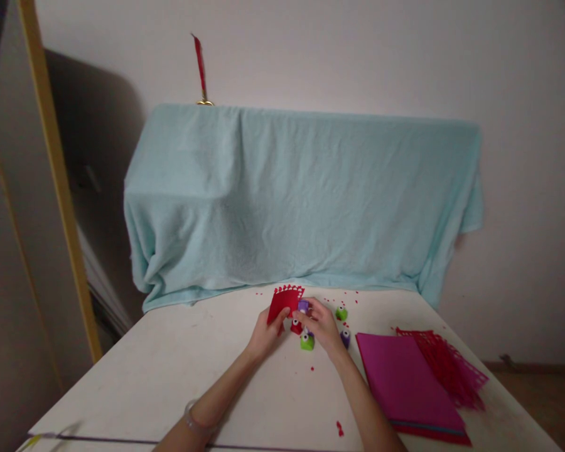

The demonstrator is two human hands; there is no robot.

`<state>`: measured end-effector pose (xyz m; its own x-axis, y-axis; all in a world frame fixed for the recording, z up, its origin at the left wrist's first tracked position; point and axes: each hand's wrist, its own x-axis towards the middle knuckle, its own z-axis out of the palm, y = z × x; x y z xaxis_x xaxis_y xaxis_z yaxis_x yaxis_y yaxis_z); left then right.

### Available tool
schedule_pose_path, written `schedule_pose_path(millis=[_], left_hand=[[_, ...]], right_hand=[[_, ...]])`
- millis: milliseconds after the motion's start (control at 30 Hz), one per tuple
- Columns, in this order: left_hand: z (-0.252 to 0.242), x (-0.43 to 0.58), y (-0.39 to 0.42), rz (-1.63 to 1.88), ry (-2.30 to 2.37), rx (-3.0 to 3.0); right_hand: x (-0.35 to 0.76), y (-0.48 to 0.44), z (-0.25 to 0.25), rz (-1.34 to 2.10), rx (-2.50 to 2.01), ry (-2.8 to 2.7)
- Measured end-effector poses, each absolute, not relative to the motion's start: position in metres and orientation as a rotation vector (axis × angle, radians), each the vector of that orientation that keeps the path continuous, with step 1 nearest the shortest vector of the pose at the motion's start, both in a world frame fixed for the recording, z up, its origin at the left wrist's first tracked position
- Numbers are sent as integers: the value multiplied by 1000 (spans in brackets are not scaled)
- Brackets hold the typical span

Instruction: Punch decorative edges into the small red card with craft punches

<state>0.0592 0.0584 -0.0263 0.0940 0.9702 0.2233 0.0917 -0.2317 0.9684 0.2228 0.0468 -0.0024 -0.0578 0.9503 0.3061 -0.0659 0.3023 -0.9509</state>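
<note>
My left hand (265,333) pinches a sheet of red paper (282,306) by its lower part, thumb on top. Holes run along the paper's top edge. My right hand (321,325) is closed around a small purple craft punch (303,306) at the paper's right edge. Just below, between my hands, sit a red punch (296,326) and a green punch (307,342), each with a white eye-like button. Beyond my right hand stands a second green punch (341,313). Another purple punch (345,339) lies beside my right wrist, partly hidden.
A stack of magenta and red paper (405,383) lies on the right of the white table (179,370), against punched red sheets (445,364). Small red scraps (339,429) are scattered about. A light blue cloth (311,201) drapes over something at the back.
</note>
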Motion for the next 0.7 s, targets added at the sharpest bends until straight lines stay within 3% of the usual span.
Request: schedule_pose_path(millis=[700], left_hand=[[-28,58,58,1157,1103,1552]], right_hand=[[219,39,8,1004,-957,-1354]])
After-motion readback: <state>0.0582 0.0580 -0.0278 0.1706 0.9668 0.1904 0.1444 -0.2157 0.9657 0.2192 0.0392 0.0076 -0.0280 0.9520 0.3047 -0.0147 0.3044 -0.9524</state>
